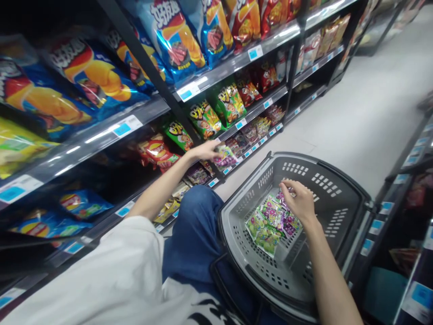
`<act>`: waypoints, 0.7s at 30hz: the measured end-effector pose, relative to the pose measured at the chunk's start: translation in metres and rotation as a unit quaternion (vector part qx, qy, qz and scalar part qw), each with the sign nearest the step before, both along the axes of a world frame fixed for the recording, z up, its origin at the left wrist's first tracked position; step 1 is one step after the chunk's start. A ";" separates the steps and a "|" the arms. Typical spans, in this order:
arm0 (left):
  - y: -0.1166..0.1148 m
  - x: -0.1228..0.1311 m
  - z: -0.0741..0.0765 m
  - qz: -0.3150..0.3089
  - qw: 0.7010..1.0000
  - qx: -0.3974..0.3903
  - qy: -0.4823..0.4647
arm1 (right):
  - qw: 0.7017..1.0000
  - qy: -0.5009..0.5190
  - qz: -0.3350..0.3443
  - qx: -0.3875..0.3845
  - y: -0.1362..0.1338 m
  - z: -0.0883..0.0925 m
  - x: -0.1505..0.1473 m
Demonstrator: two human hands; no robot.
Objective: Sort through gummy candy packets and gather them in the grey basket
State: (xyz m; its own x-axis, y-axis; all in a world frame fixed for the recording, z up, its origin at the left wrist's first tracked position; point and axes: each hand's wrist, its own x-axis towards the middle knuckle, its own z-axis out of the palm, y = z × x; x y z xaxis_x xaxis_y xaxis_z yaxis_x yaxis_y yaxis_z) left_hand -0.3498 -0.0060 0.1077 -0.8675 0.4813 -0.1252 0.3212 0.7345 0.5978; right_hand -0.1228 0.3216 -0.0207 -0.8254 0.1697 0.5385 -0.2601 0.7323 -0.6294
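Note:
My left hand (207,151) is stretched out to the lower shelf, palm down. Its fingers extend over the edge of a purple-and-white candy packet (226,156) with grapes on it; a firm grip does not show. Inside the grey shopping basket (237,243), my right hand (299,201) hovers with curled fingers, thumb and fingertips close together. Anything between them is hidden. Below and beside it, several candy packets lie on the basket floor, among them a green packet (267,241) and a purple packet (290,223).
Dark shelves (237,67) on the left carry chip bags, including blue bags (176,38) and green snack bags (232,104). Another shelf (389,198) with price tags stands on the right. Pale floor (375,95) stretches ahead. My bent knee (203,212) is between shelf and basket.

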 end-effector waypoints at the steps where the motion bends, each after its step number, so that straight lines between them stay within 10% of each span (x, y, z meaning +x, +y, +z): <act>1: -0.011 0.002 -0.020 0.006 0.998 -0.057 -0.013 | 1.000 -0.006 0.001 0.005 -0.001 -0.001 0.001; 10: -0.099 0.030 -0.183 0.144 0.953 -0.260 -0.056 | 1.000 -0.009 0.017 0.018 -0.002 0.006 0.015; 21: -0.136 -0.006 -0.218 0.217 0.902 -0.371 0.044 | 0.990 0.015 0.060 0.128 -0.008 0.001 0.006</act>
